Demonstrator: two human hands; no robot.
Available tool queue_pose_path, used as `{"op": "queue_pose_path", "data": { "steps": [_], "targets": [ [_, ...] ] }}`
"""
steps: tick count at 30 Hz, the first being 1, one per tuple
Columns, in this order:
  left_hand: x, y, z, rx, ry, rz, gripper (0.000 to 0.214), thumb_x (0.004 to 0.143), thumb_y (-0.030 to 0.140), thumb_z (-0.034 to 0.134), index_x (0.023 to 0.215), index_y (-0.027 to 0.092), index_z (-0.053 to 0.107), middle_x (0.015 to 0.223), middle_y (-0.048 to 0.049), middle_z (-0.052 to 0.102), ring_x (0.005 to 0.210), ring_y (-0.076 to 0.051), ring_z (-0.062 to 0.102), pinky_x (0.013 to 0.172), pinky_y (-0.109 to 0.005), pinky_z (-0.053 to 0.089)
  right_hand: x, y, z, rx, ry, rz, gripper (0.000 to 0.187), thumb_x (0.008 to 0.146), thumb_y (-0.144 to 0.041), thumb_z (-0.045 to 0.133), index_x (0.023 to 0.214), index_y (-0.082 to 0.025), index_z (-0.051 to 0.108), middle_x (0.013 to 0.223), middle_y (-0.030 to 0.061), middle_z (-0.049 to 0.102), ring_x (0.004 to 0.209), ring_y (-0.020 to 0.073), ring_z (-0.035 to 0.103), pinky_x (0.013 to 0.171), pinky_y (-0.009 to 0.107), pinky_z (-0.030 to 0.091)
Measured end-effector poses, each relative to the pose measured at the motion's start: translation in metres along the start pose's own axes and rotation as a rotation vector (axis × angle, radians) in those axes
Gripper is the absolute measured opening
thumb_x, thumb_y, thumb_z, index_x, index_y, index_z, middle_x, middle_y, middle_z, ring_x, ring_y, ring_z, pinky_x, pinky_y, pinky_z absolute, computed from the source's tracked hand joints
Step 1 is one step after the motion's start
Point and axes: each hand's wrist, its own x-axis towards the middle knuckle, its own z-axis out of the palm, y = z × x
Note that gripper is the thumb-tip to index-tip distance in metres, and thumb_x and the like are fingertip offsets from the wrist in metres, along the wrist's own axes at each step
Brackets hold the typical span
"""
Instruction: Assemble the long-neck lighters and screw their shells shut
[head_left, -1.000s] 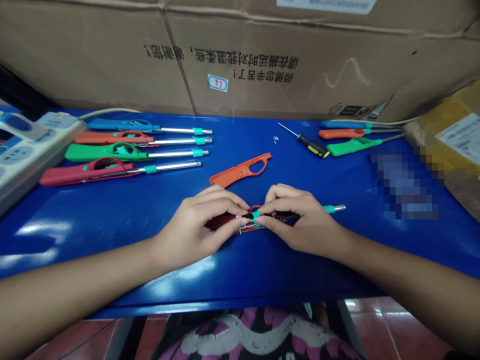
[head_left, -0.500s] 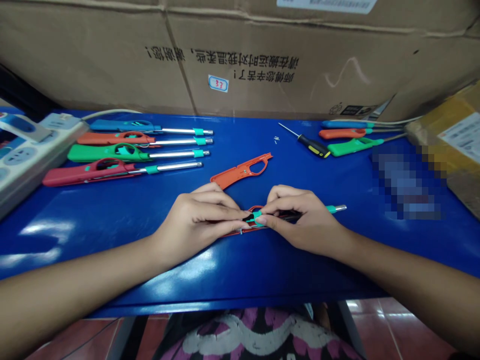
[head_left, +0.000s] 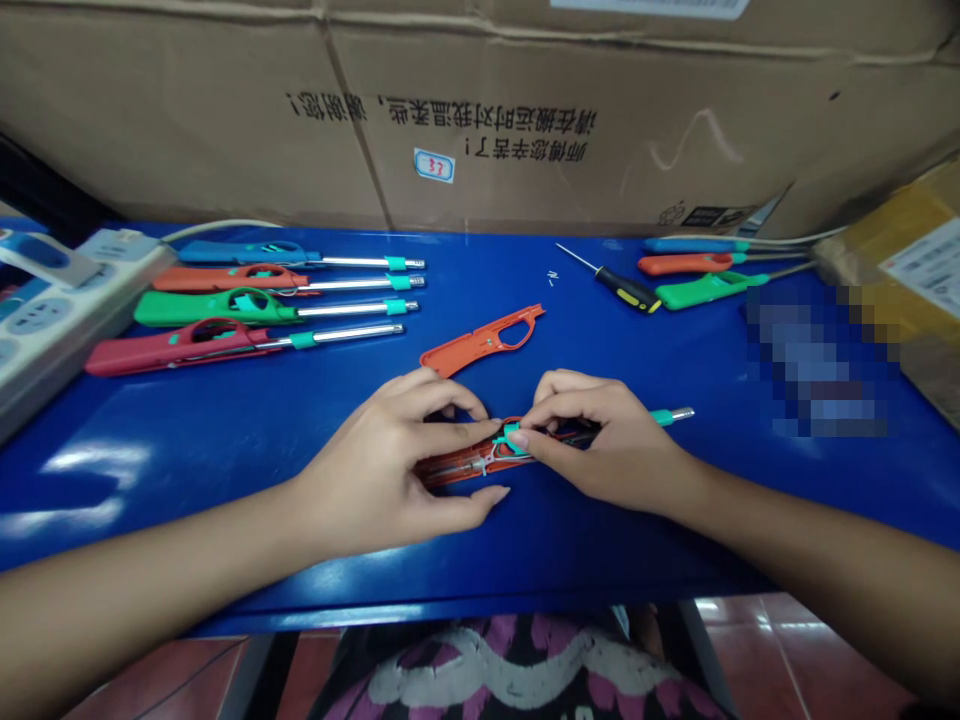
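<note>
An opened orange lighter body lies in front of me, its inner parts and a thin white wire exposed. My left hand reaches over its handle end, thumb spread away from the fingers, index fingertip close to a green trigger. That trigger is pinched between the thumb and fingers of my right hand, at the guard loop. Past my right hand shows the metal tube tip with its green collar; the middle of the tube is hidden. Behind my hands lies the orange shell half, inner side up.
Several long lighters lie in a row at left, beside a white power strip. A screwdriver and small screws lie behind. More lighters are at right near a taped box. A large carton walls the back.
My left thumb has come away from the lighter and the left fingers have spread, uncovering the orange body. My right hand stays in place at the green trigger.
</note>
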Motion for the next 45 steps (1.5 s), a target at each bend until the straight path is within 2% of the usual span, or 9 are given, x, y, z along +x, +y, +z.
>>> {"op": "queue_pose_path", "data": {
  "steps": [3, 8, 11, 22, 29, 35, 40, 45],
  "targets": [
    [-0.001, 0.002, -0.002, 0.097, -0.054, 0.008, 0.035, 0.081, 0.04, 0.078, 0.11, 0.021, 0.075, 0.108, -0.0082, 0.071, 0.091, -0.022, 0.062, 0.081, -0.038, 0.048, -0.001, 0.0, 0.0, 0.003, -0.01, 0.011, 0.013, 0.086, -0.019, 0.068, 0.074, -0.018, 0.074, 0.071, -0.0009, 0.058, 0.066, 0.0103, 0.053, 0.061, 0.026, 0.041],
    [-0.002, 0.003, -0.003, 0.179, -0.087, 0.036, 0.022, 0.09, 0.028, 0.068, 0.111, 0.023, 0.074, 0.108, -0.0061, 0.072, 0.091, -0.02, 0.064, 0.077, -0.034, 0.043, -0.001, 0.0, -0.001, 0.014, -0.027, 0.015, 0.013, 0.085, -0.018, 0.068, 0.074, -0.019, 0.074, 0.072, -0.0012, 0.058, 0.067, 0.0101, 0.054, 0.061, 0.026, 0.041],
    [-0.003, 0.003, -0.003, 0.193, -0.091, 0.062, 0.02, 0.095, 0.027, 0.063, 0.112, 0.023, 0.073, 0.108, -0.0055, 0.072, 0.092, -0.019, 0.065, 0.076, -0.033, 0.042, 0.0, -0.001, -0.001, 0.019, -0.036, 0.018, 0.013, 0.085, -0.019, 0.068, 0.073, -0.019, 0.073, 0.071, -0.0012, 0.059, 0.067, 0.0103, 0.054, 0.06, 0.025, 0.041],
    [-0.007, 0.004, 0.003, 0.32, -0.089, 0.065, 0.023, 0.097, 0.03, 0.06, 0.113, 0.02, 0.074, 0.108, -0.0077, 0.072, 0.09, -0.023, 0.066, 0.074, -0.036, 0.049, 0.0, 0.001, 0.002, -0.028, -0.034, 0.052, 0.018, 0.086, -0.018, 0.066, 0.068, -0.018, 0.071, 0.07, -0.0018, 0.057, 0.066, 0.0093, 0.051, 0.061, 0.026, 0.039],
    [-0.011, 0.015, 0.006, 0.474, -0.081, 0.067, 0.027, 0.1, 0.031, 0.056, 0.119, 0.019, 0.07, 0.107, -0.0087, 0.07, 0.09, -0.025, 0.066, 0.07, -0.038, 0.051, 0.0, 0.001, 0.002, -0.103, -0.049, 0.006, 0.016, 0.088, -0.018, 0.064, 0.072, -0.019, 0.068, 0.076, -0.0003, 0.059, 0.073, 0.0122, 0.054, 0.067, 0.028, 0.041],
    [-0.011, 0.013, 0.006, 0.332, -0.09, 0.011, 0.027, 0.1, 0.03, 0.056, 0.12, 0.02, 0.071, 0.105, -0.0077, 0.068, 0.092, -0.024, 0.064, 0.075, -0.039, 0.054, -0.003, -0.001, 0.001, -0.234, -0.1, -0.059, 0.011, 0.093, -0.021, 0.058, 0.084, -0.019, 0.063, 0.085, 0.0023, 0.059, 0.085, 0.0168, 0.053, 0.076, 0.032, 0.042],
    [-0.011, 0.011, 0.004, 0.181, -0.094, -0.047, 0.027, 0.098, 0.027, 0.058, 0.121, 0.017, 0.07, 0.11, -0.0091, 0.065, 0.098, -0.022, 0.063, 0.083, -0.038, 0.056, -0.003, -0.002, 0.002, -0.287, -0.128, -0.039, 0.015, 0.095, -0.023, 0.055, 0.081, -0.02, 0.057, 0.088, 0.0032, 0.06, 0.088, 0.0181, 0.053, 0.079, 0.034, 0.042],
    [-0.015, 0.014, 0.002, 0.241, -0.182, -0.048, 0.032, 0.097, 0.031, 0.061, 0.125, 0.018, 0.066, 0.115, -0.0103, 0.063, 0.099, -0.025, 0.062, 0.081, -0.041, 0.057, -0.003, -0.002, 0.002, -0.296, -0.128, -0.041, 0.015, 0.095, -0.022, 0.055, 0.08, -0.02, 0.056, 0.087, 0.0025, 0.059, 0.088, 0.0177, 0.052, 0.079, 0.033, 0.042]
  ]
}}
